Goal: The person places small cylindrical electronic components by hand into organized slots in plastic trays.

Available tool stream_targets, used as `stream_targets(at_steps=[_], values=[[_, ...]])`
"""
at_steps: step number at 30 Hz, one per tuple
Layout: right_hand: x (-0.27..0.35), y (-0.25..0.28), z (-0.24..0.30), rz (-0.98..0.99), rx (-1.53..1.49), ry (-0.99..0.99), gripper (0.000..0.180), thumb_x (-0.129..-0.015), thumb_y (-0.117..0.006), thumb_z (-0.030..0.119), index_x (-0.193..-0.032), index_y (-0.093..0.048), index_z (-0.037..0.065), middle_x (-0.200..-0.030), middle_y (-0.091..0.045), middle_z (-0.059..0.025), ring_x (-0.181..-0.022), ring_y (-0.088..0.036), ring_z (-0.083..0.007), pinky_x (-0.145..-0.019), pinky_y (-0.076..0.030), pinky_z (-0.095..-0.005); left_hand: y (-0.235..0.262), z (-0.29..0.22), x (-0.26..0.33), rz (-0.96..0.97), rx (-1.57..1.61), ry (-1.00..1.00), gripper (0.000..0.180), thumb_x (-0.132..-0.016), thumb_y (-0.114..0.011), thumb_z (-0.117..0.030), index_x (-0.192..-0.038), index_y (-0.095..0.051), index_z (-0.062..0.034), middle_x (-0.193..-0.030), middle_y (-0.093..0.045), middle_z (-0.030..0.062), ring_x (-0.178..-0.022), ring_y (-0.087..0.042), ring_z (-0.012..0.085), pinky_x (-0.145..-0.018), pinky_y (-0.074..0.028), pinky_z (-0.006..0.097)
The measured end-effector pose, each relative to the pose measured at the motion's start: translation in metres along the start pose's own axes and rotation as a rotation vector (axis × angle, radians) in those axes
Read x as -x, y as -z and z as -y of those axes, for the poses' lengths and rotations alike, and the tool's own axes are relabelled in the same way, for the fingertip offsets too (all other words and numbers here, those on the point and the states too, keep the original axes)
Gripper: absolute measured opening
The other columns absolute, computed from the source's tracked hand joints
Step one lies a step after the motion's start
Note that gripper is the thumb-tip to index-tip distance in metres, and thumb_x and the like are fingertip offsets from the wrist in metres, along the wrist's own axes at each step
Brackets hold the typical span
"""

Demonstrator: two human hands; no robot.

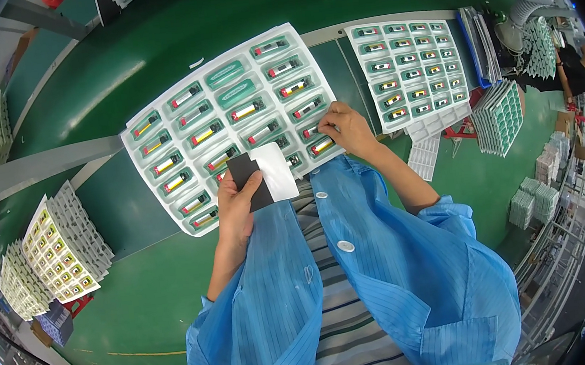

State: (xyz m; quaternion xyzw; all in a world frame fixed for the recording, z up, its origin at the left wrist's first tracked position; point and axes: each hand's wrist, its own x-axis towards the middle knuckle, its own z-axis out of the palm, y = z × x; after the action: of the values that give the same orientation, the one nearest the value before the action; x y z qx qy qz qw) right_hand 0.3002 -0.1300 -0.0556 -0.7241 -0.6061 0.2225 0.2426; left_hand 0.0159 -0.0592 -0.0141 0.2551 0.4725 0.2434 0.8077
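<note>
A white blister tray [312, 61] lies tilted in front of me, with small cylindrical battery-like parts in most of its pockets. The parts have red, yellow or white and black sections. Two pockets in the upper middle show only green. My left hand [238, 199] grips a black sheet [261, 199] and a white sheet [277, 170] over the tray's near edge, covering some pockets. At the right column, my right hand [350, 131] has its fingertips pinched over a pocket beside one part [321, 146]. What sits between those fingertips is hidden.
A second filled tray [412, 120] lies on the green bench to the right, near blue-edged folders [480, 46]. Stacked trays stand at right [500, 119] and left [61, 245]. A grey metal bar [52, 166] crosses at left. Another person [572, 71] is at far right.
</note>
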Motion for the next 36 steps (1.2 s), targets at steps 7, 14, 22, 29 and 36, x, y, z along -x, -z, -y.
stream_targets(at_steps=[7,14,22,29,36], values=[[-0.003,0.001,0.003,0.017,0.05,-0.031,0.003,-0.077,-0.069,0.009,-0.08,-0.069,0.007,-0.085,-0.06,-0.0067,-0.076,-0.063,-0.0263,-0.067,-0.051,-0.0364,-0.003,0.002,0.002,0.04,-0.066,-0.063,0.03,-0.089,-0.062,-0.002,-0.118,-0.056,-0.0012,-0.106,-0.066,0.0061,-0.092,-0.064,0.013,-0.083,-0.052,0.028],[-0.006,-0.004,0.003,0.03,0.097,-0.04,0.005,-0.073,-0.07,0.011,-0.071,-0.066,0.008,-0.081,-0.059,-0.0051,-0.08,-0.063,-0.0255,-0.067,-0.052,-0.0379,-0.003,0.001,0.001,0.09,-0.107,-0.057,0.028,-0.089,-0.063,-0.001,-0.116,-0.058,-0.0025,-0.104,-0.067,0.0033,-0.092,-0.062,0.0102,-0.084,-0.049,0.026],[-0.006,-0.007,0.007,0.013,0.242,0.017,0.012,-0.072,-0.072,0.015,-0.069,-0.064,0.006,-0.08,-0.06,-0.0064,-0.079,-0.063,-0.0261,-0.068,-0.052,-0.0388,-0.007,0.0,0.0,0.105,-0.155,-0.056,0.03,-0.089,-0.064,-0.002,-0.118,-0.058,-0.0026,-0.104,-0.067,0.003,-0.092,-0.062,0.0103,-0.083,-0.05,0.026],[-0.007,-0.001,0.02,0.056,0.317,-0.097,0.016,-0.071,-0.073,0.014,-0.067,-0.061,0.006,-0.075,-0.063,-0.008,-0.078,-0.063,-0.0278,-0.067,-0.052,-0.0391,-0.013,-0.002,0.002,0.133,-0.225,-0.056,0.032,-0.086,-0.069,-0.005,-0.116,-0.059,-0.0019,-0.104,-0.067,0.0031,-0.091,-0.062,0.0091,-0.081,-0.05,0.026],[-0.017,0.025,0.104,0.069,-0.502,-0.015,0.014,-0.08,-0.073,0.01,-0.087,-0.066,0.001,-0.077,-0.062,-0.0091,-0.073,-0.061,-0.0211,-0.066,-0.048,-0.0322,-0.022,-0.01,0.006,0.219,-0.308,-0.068,0.026,-0.086,-0.07,-0.006,-0.11,-0.062,-0.0013,-0.097,-0.068,0.0021,-0.084,-0.061,0.0071,-0.076,-0.05,0.024]])
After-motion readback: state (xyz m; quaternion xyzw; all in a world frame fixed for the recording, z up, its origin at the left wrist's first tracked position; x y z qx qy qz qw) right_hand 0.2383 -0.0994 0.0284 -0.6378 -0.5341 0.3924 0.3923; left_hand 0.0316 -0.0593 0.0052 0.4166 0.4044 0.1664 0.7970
